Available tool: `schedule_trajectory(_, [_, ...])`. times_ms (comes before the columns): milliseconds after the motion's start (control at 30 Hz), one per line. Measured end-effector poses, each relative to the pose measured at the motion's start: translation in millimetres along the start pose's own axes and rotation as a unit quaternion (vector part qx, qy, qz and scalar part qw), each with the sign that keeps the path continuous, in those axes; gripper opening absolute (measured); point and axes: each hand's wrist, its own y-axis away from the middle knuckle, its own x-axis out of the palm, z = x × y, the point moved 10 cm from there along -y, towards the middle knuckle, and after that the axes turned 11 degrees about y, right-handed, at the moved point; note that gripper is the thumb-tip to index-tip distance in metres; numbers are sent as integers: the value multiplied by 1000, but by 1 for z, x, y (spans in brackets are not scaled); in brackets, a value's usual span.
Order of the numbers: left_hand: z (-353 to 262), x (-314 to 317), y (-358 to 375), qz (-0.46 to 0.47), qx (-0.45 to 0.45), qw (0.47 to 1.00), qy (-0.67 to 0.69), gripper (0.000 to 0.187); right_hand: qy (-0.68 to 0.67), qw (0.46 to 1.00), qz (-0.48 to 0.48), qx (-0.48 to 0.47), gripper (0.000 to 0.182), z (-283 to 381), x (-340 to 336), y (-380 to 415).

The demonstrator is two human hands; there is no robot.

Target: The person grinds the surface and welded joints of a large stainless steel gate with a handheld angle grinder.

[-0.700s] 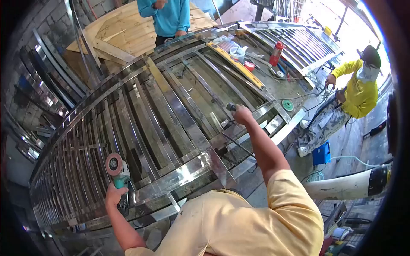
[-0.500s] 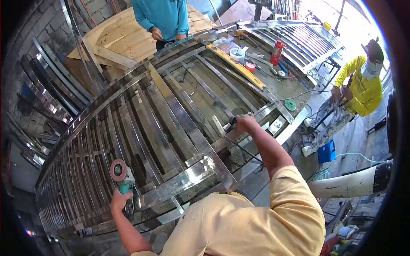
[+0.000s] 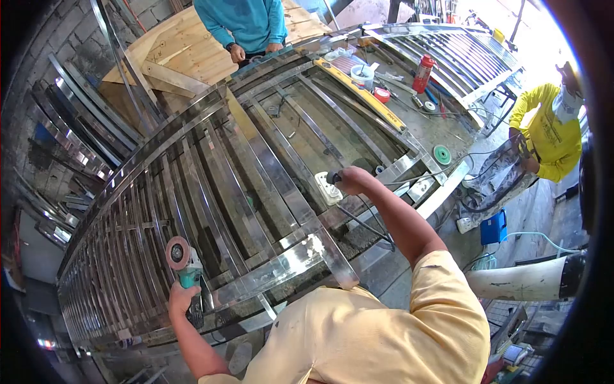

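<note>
My left hand [image 3: 183, 299] is closed around the teal body of an angle grinder [image 3: 190, 276], its round reddish-brown disc tilted up toward me. The grinder is over the near bars of a large shiny metal grille [image 3: 291, 259]. Out to the right, the fingers of my right hand [image 3: 353, 180] are wrapped round a black plug [image 3: 334, 177]. That plug is right at the face of a white extension socket [image 3: 329, 190], which overlaps the grille bars in this view. A dark cable [image 3: 364, 222] runs from the socket back toward the near edge.
A yellow spirit level [image 3: 361, 96], a white tub [image 3: 362, 75], a red bottle [image 3: 423, 73] and a green disc [image 3: 442, 154] lie beyond my right hand. A person in blue [image 3: 246, 25] stands across the grille; another in yellow [image 3: 547, 134] holds a cable at right.
My right hand has shifted slightly left with the plug, and the white socket now faces up toward me. The person in yellow has lowered their hands. My left hand stays nearly still.
</note>
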Motion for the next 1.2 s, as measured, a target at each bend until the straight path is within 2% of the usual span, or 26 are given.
schedule_trajectory(100, [15, -7, -5, -42, -16, 998, -41, 44, 28, 998, 57, 9, 28, -5, 23, -17])
schedule_trajectory(133, [15, -5, -5, -27, -9, 999, -18, 44, 41, 996, 81, 6, 28, -6, 31, -22])
schedule_trajectory(233, [6, 0, -4, 7, 10, 1000, 25, 44, -56, 995, 5, 81, 30, -20, 27, -32])
schedule_trajectory(300, [-1, 1, -2, 13, 19, 999, 23, 44, -76, 992, -16, 96, 37, -25, 22, -31])
schedule_trajectory(367, [-7, 2, 1, 8, 14, 1000, 20, 43, -53, 996, 11, 64, 46, -7, 0, -12])
schedule_trajectory(433, [-12, 0, 7, -11, -3, 1000, 18, 42, 28, 996, 89, 3, 50, 0, 10, -24])
schedule_trajectory(500, [-26, -2, 13, -30, -11, 999, -21, 43, 50, 993, 105, -10, 48, 6, 10, -27])
schedule_trajectory(633, [-17, -3, 9, -24, -5, 1000, -12, 43, -47, 994, 60, 74, 33, -2, 4, -33])
schedule_trajectory(700, [-16, -2, 10, -21, -6, 1000, -12, 43, -27, 996, 70, 51, 30, -5, 12, -47])
schedule_trajectory(800, [-4, -4, 3, -17, -14, 1000, -20, 45, 91, 993, 63, -44, 30, -6, 30, -78])
schedule_trajectory(867, [15, -3, -6, -14, -18, 1000, -13, 47, 99, 994, 18, -29, 33, -15, 45, -96])
schedule_trajectory(1000, [-4, -1, 3, -1, -32, 999, -9, 49, 99, 994, -45, 6, 33, -7, 30, -90])
schedule_trajectory(1100, [-3, -2, 2, -3, -30, 999, -16, 52, 91, 994, -60, 10, 26, -3, 25, -96])
schedule_trajectory(1200, [5, -4, -2, -8, -17, 1000, -24, 55, 164, 986, -19, -15, 26, -1, 29, -104])
